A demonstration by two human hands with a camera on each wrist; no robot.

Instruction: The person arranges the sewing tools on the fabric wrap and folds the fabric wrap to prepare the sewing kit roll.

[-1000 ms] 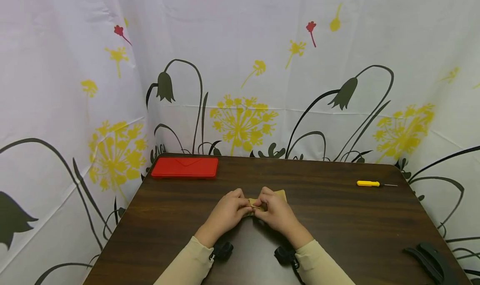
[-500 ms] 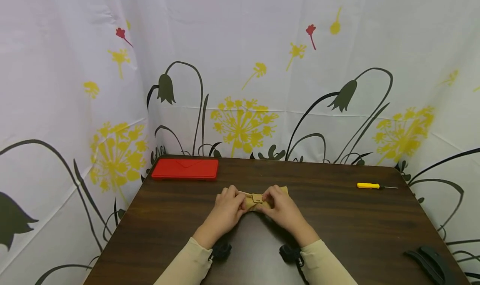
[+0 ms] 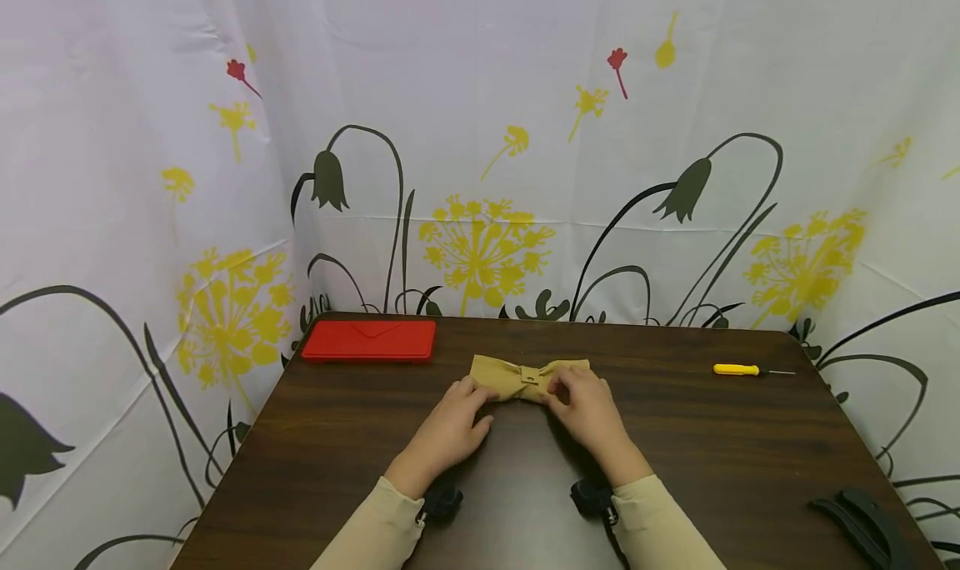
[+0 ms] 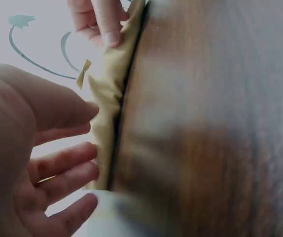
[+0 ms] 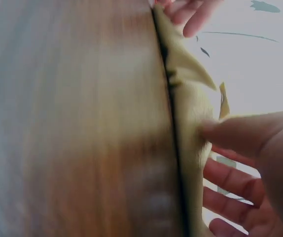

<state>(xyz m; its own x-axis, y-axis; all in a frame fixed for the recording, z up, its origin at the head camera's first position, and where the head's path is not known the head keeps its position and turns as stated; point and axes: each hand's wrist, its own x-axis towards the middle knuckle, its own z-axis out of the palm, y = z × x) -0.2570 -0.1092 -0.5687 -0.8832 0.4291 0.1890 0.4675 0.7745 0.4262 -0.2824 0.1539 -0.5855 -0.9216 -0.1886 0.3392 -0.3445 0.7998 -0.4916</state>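
Note:
A mustard-yellow bow tie (image 3: 495, 376) lies on the dark wooden table, its middle gathered under a small tab (image 3: 530, 376) with a slit. My left hand (image 3: 450, 428) touches the bow's lower left edge with relaxed fingertips, the thumb held apart from the cloth. On the right wing, my right hand (image 3: 592, 416) pinches the fabric between thumb and fingers. In the right wrist view the thumb of that hand (image 5: 260, 163) rests on the cloth (image 5: 188, 118), and some fingertips are hidden at its edge. The left wrist view shows the left fingers spread along the cloth (image 4: 107, 98).
A flat red case (image 3: 367, 340) lies at the table's back left. Toward the back right is a screwdriver (image 3: 737, 370) with a yellow handle. A black curved object (image 3: 862, 520) sits at the front right. A flowered white curtain (image 3: 480, 95) hangs behind the table (image 3: 337, 437).
The hands have moved apart and the bow tie is spread out flat, its gathered middle and left wing now showing. My left hand has loosened its hold; the right has moved rightward.

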